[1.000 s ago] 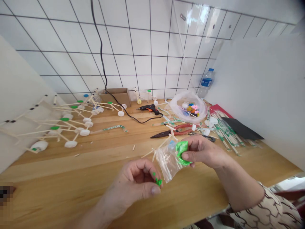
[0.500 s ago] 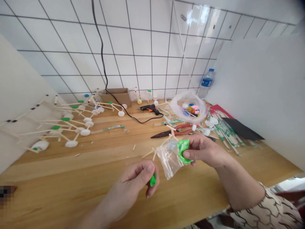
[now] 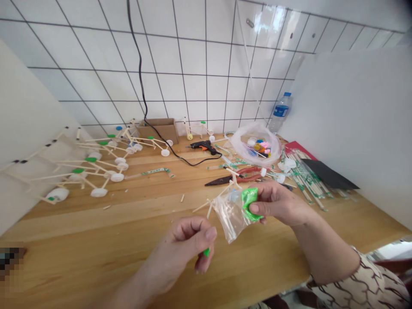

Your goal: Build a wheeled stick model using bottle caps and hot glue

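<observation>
My left hand (image 3: 189, 242) is closed on a small piece of green modelling clay (image 3: 206, 252), mostly hidden behind the thumb and fingers. Between the thumb and fingers of my right hand (image 3: 283, 204) is a clear plastic bag (image 3: 231, 221) with a bright green lump of clay (image 3: 249, 204) inside it. The bag's loose end hangs to the left, towards my left hand. Just behind the bag stands a small frame of wooden sticks (image 3: 236, 181), partly covered by it.
Several stick models with white wheels (image 3: 98, 192) line the left side. A black glue gun (image 3: 203, 146) and its cord lie mid-table, with red-handled pliers (image 3: 222, 180) in front. A plastic bag of coloured bits (image 3: 238, 148), wrapped sticks (image 3: 304, 176) and a water bottle (image 3: 280, 112) are at right.
My left thumb has slid forward over the green clay piece, so less of it shows. My right hand and the bag have hardly moved; the view has shifted slightly.
</observation>
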`<action>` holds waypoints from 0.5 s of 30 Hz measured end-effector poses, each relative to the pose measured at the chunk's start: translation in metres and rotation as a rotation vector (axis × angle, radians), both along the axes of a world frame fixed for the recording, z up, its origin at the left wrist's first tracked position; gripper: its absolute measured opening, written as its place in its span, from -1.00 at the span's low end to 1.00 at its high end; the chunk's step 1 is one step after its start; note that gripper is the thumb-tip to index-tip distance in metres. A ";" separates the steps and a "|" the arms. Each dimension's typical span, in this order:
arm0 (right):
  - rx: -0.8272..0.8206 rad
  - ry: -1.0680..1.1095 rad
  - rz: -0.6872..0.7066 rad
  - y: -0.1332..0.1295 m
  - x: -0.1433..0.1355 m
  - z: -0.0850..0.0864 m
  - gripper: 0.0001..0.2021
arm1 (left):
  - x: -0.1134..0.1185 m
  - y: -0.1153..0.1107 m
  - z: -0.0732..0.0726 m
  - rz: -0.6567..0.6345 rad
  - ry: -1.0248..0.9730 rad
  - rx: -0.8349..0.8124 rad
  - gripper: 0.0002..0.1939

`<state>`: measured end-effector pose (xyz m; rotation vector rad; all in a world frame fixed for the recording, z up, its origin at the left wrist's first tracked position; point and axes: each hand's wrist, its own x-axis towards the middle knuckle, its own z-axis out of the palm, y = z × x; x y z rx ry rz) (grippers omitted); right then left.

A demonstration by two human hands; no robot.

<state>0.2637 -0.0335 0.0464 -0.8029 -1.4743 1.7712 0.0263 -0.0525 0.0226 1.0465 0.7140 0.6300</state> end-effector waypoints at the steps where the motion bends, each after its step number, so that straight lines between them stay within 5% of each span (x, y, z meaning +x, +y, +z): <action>1: -0.001 -0.001 -0.003 0.000 0.000 0.000 -0.89 | 0.000 0.000 0.000 -0.004 -0.013 -0.009 -0.58; 15: 0.024 -0.031 -0.009 0.000 0.002 -0.001 -0.87 | -0.001 0.003 -0.001 -0.033 -0.090 0.038 -0.82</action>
